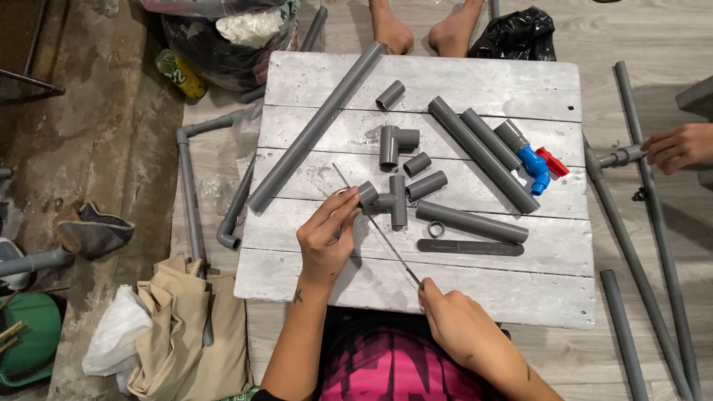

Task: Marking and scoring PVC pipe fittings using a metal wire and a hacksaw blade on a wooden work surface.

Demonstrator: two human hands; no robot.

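Left hand reaches forward with fingers curled in a pinching grip; right hand is fisted closer in.

Makeshift home workshop: white board surface on bare floor, grey pipes and fittings strewn, rubbish bags nearby.

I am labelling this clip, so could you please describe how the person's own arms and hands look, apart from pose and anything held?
Both forearms are bare, with no sleeves, gloves, watch or rings visible. The left hand belongs to an arm bearing a small dark tattoo mark on the forearm, near the wrist. The right hand has a faint small dark mark further up its forearm. A pink and black printed top shows between the arms.
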